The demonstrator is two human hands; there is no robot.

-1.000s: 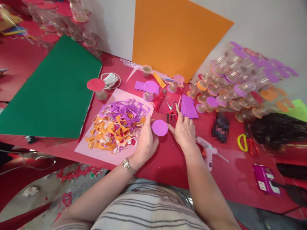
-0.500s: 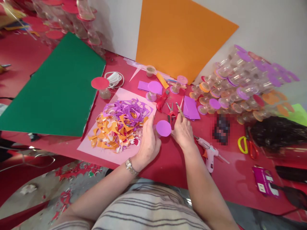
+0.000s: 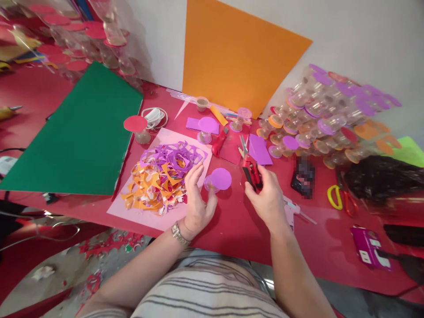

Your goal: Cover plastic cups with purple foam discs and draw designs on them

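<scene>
In my right hand (image 3: 266, 198) is a pair of red-handled snips (image 3: 251, 172), their narrow metal blades pointing away from me. A pale stick tip shows beside the blades; whether I hold it too is unclear. My left hand (image 3: 198, 198) is open, fingers spread and thumb apart, close beside a small hourglass (image 3: 221, 179) with purple disc ends on the red table. I cannot tell if the thumb touches it. Left of that hand, purple, orange and white paper scraps (image 3: 162, 176) lie heaped on a pink sheet (image 3: 132, 214).
Stacked hourglasses (image 3: 318, 115) stand at right. A phone (image 3: 303, 176), glue gun (image 3: 291, 210) and yellow-and-red-handled scissors (image 3: 335, 197) lie nearer. Behind are a red cutter (image 3: 218, 143), purple paper squares (image 3: 260, 150) and an orange sheet (image 3: 238, 57). A green sheet (image 3: 79, 137) lies at left.
My right hand has picked up the red snips from the table and drawn back to the right. My left hand has opened away from the purple-ended hourglass.
</scene>
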